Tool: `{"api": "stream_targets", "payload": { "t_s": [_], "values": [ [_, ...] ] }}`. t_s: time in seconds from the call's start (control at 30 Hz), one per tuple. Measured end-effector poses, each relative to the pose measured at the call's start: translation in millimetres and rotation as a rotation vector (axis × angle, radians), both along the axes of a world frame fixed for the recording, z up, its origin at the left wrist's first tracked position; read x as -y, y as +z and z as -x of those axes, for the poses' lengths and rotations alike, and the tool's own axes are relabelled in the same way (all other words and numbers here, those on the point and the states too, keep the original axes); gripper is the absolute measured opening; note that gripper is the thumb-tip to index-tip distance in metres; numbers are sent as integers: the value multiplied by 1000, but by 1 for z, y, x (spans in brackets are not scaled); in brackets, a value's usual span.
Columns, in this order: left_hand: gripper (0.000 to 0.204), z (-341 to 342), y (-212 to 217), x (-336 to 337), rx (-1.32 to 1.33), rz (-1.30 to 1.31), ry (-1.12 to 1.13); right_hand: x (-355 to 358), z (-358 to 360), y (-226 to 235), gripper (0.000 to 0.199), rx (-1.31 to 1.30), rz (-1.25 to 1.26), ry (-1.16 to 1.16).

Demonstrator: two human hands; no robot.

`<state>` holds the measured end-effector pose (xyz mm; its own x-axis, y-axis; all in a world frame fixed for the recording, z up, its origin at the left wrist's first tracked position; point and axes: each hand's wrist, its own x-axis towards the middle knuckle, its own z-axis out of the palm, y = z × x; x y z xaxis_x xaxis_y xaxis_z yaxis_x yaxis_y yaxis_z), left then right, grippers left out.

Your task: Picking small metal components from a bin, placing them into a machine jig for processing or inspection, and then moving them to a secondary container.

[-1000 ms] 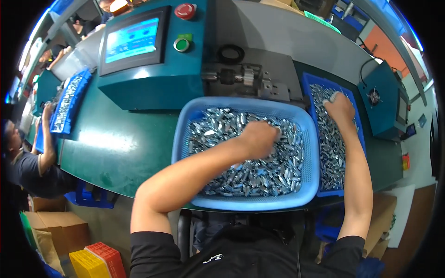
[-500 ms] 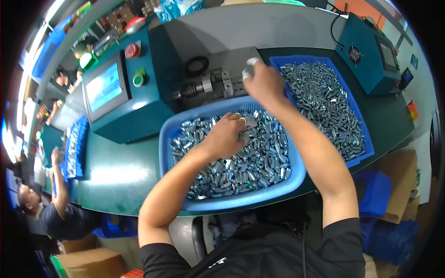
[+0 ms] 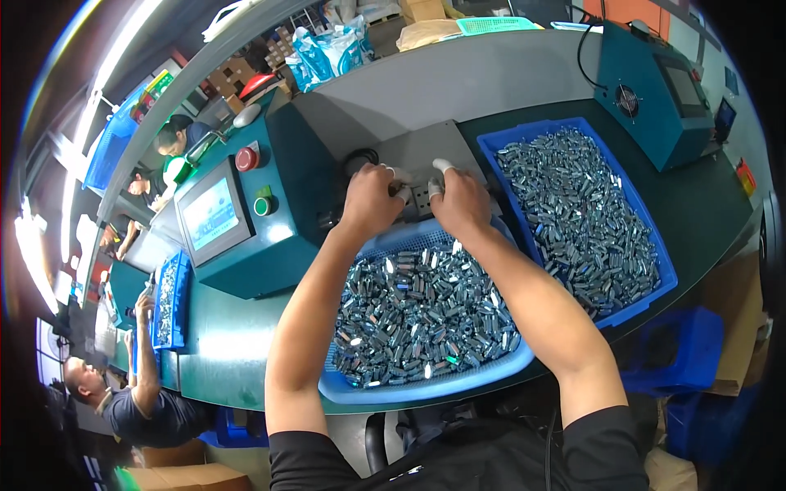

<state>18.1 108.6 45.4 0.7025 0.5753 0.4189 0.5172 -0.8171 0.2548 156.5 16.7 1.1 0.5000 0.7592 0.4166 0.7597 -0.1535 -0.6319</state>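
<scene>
Both my hands are over the fixture of a green bench machine [image 3: 278, 213], beyond a light-blue basket [image 3: 426, 394] heaped with small shiny metal parts [image 3: 426, 315]. My left hand [image 3: 372, 200] is closed at the spindle, its pale-capped fingertips bent inward and hiding what they hold. Facing it, my right hand [image 3: 463, 203] has thumb and forefinger apart, with pale finger cots on the tips and nothing visible between them. The metal fixture plate [image 3: 446, 143] shows behind both hands. Most of the spindle is hidden by my left hand.
To the right lies a darker blue tray [image 3: 667, 282] full of similar parts. A second green machine [image 3: 655, 98] stands at the far right. The left machine carries a lit screen [image 3: 211, 214], a red button [image 3: 246, 159] and a green button [image 3: 262, 205]. Co-workers sit at left.
My left hand has left the parts in the basket and moved up to the fixture. My right hand has lowered slightly toward it. The view has tilted up, showing more background.
</scene>
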Motion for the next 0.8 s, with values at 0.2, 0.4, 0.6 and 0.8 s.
{"api": "stream_targets", "payload": {
  "t_s": [0.2, 0.4, 0.6, 0.8],
  "values": [
    [21, 4, -3, -6, -16, -65, -75, -3, -2, 3, 36, -30, 26, 24],
    [22, 10, 4, 5, -151, -170, -52, -6, -2, 1, 37, -18, 31, 44],
    [18, 9, -7, 5, -215, -276, -1, -1, 0, 7, 37, -53, 64, 50],
    [20, 14, -13, 23, -37, -449, -4, 0, 2, 2, 37, -77, 34, 43]
  ]
}}
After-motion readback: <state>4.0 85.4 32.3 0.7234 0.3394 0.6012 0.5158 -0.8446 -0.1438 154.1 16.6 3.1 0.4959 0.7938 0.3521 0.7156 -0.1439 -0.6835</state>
